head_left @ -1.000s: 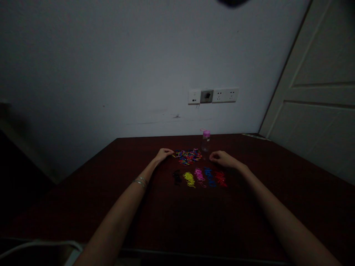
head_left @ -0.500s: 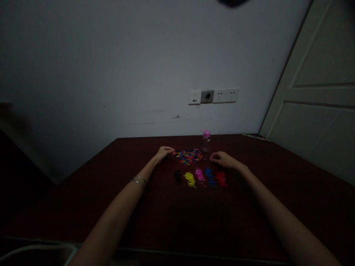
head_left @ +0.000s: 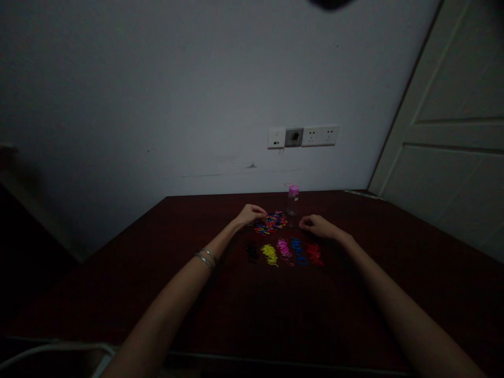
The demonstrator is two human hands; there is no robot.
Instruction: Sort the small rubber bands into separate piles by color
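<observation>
My left hand [head_left: 252, 213] reaches over the left side of a mixed pile of small coloured rubber bands [head_left: 273, 221], fingertips pinched together at the pile. What they hold, if anything, is too small to see. To the right of the pile, my right hand [head_left: 314, 226] rests near the table with its fingers curled closed; their contents are hidden. In front lie separate heaps in a row: black bands [head_left: 252, 252], yellow bands [head_left: 270, 254], pink bands [head_left: 284, 251], blue bands [head_left: 298, 252] and red bands [head_left: 314, 254].
Behind the pile stands a clear bottle [head_left: 292, 205] with a pink cap. The dark red table [head_left: 252, 310] meets a wall [head_left: 177, 105] with a row of sockets [head_left: 319, 136]. A panelled door [head_left: 452, 131] is on the right. A white cable [head_left: 59, 347] hangs at lower left.
My left hand has moved right, from the pile's left edge to over its left part. My right hand has barely shifted, and the sorted heaps look the same.
</observation>
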